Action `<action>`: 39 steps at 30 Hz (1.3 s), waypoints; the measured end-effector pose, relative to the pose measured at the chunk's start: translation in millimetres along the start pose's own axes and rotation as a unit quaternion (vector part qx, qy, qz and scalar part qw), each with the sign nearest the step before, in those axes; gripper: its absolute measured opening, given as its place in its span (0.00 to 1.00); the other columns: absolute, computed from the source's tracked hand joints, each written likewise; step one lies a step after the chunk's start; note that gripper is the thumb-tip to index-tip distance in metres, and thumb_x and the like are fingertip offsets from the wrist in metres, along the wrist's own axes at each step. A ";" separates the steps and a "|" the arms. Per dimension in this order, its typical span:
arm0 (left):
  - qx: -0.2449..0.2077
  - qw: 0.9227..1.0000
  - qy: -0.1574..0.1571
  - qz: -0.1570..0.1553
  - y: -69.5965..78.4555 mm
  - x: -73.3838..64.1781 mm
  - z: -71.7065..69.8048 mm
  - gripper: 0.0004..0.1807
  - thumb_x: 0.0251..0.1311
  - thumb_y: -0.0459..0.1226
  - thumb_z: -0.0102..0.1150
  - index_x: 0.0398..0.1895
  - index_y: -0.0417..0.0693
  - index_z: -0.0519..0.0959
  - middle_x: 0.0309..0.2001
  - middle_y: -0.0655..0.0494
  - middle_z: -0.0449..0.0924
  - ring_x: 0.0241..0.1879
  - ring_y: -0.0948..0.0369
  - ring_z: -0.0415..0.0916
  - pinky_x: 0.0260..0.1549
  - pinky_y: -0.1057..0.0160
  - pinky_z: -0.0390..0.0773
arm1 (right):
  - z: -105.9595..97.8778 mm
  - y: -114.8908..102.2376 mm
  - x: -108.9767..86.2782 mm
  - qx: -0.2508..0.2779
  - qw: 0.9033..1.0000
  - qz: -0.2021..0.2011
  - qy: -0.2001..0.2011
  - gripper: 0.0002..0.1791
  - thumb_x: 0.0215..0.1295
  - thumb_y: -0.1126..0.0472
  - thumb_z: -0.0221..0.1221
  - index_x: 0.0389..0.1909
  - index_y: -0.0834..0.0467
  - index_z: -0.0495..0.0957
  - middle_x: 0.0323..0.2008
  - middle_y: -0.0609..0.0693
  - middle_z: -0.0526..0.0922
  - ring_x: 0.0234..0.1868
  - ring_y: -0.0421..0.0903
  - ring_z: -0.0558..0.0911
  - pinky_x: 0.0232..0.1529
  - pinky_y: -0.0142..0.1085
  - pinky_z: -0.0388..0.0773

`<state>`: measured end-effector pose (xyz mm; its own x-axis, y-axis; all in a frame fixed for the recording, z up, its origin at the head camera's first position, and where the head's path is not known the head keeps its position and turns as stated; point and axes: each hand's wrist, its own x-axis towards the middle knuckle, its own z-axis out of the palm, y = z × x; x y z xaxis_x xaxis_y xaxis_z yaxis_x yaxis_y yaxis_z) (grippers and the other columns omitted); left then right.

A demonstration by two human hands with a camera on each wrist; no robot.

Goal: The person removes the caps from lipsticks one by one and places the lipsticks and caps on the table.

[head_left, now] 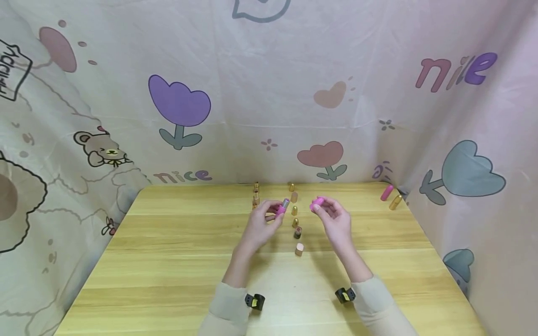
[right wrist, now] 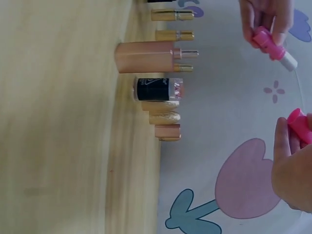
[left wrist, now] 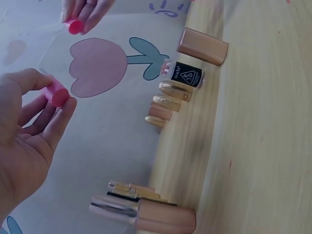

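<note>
My left hand point(head_left: 261, 225) pinches the pink base of a lipstick point(head_left: 280, 209), its silver inner tube sticking up and tilted right. A little to the right, my right hand point(head_left: 338, 226) holds a pink lipstick cap point(head_left: 316, 203) between thumb and fingers. Base and cap are apart, both raised above the table. The cap's open end point(right wrist: 294, 115) shows in the right wrist view, where the silver tube point(right wrist: 288, 62) points out of the base. Between and below the hands stand a black-labelled tube point(head_left: 297, 232) and a rose-gold cap point(head_left: 299, 249).
Several gold and rose-gold caps, one a gold cap point(head_left: 294, 210), line up on the wooden table point(head_left: 168, 261). Left of them runs a row of uncapped lipsticks point(head_left: 256, 194), partly behind my left hand. At the far right are a pink tube point(head_left: 386, 192) and a gold tube point(head_left: 395, 202).
</note>
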<state>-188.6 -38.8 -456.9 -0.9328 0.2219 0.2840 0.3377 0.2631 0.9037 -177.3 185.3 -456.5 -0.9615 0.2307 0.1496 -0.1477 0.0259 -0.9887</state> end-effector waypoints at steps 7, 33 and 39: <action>-0.055 0.998 0.034 -0.008 4.6 -14.1 -12.4 0.20 0.69 0.27 0.65 0.64 0.34 0.80 0.58 0.40 0.80 0.59 0.46 0.82 0.61 0.60 0.87 | -1.0 0.9 -12.9 -0.023 0.998 -0.011 -0.049 0.20 0.69 0.71 0.68 0.60 0.69 0.80 0.48 0.51 0.89 0.47 0.35 0.87 0.56 0.28 0.88; 0.040 0.999 0.018 -0.018 1.3 -75.7 -68.0 0.17 0.62 0.23 0.71 0.52 0.38 0.80 0.48 0.48 0.85 0.52 0.51 0.85 0.56 0.62 0.89 | -24.7 16.7 -47.4 -0.173 0.950 -0.036 -0.258 0.19 0.64 0.74 0.70 0.56 0.68 0.83 0.52 0.65 0.89 0.55 0.60 0.90 0.58 0.35 0.89; 0.085 0.996 -0.024 -0.027 -1.4 -85.3 -74.0 0.16 0.61 0.22 0.70 0.51 0.38 0.81 0.45 0.50 0.86 0.48 0.54 0.85 0.51 0.60 0.91 | -26.5 22.1 -49.1 -0.202 0.929 -0.037 -0.307 0.15 0.66 0.73 0.68 0.53 0.67 0.83 0.51 0.62 0.88 0.55 0.59 0.89 0.58 0.35 0.89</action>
<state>-118.8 -127.7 -458.6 -0.9443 0.2463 0.2182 0.3083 0.4304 0.8483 -127.3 200.3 -486.0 -0.9216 -0.3815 0.0713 -0.2383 0.4111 -0.8799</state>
